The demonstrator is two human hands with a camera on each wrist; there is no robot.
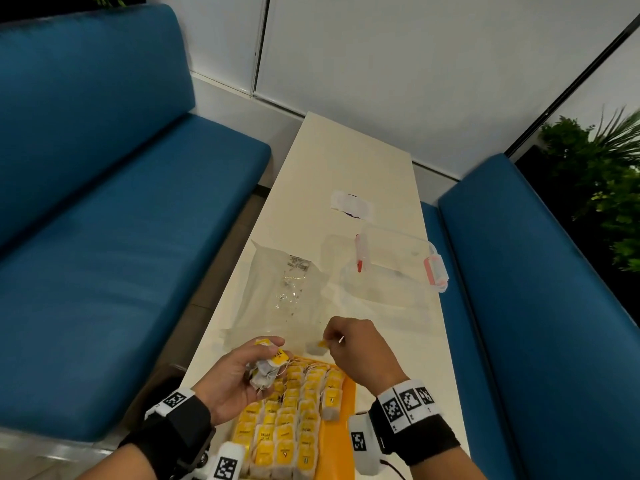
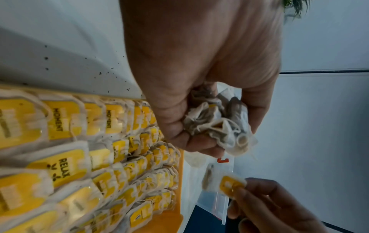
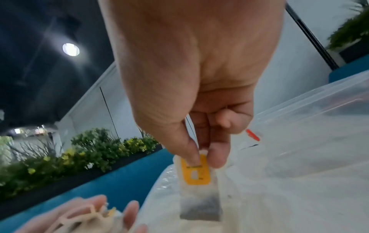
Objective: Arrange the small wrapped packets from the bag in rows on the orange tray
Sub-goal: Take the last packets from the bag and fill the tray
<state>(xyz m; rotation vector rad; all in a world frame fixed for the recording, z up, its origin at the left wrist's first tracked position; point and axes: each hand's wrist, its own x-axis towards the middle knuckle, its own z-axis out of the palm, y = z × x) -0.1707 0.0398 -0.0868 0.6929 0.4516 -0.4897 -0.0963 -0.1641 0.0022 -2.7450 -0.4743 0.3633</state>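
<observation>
At the near end of a long cream table (image 1: pixel 349 161), flanked by blue benches (image 1: pixel 114 216) under white wall panels, an orange tray (image 1: pixel 341 441) is seen packed with rows of yellow-tagged packets (image 1: pixel 287 424), its near edge cut off. Above its far end a crumpled bunch of packets (image 1: pixel 266 367) is gripped in the curled left hand (image 1: pixel 235 379), and a single packet (image 3: pixel 197 181) is pinched by its top between thumb and fingers of the right hand (image 1: pixel 356 348), hanging past the tray's far edge. Beyond lie the clear bag (image 1: pixel 280 289) and a clear lidded box (image 1: pixel 391 268), their contents hard to make out.
</observation>
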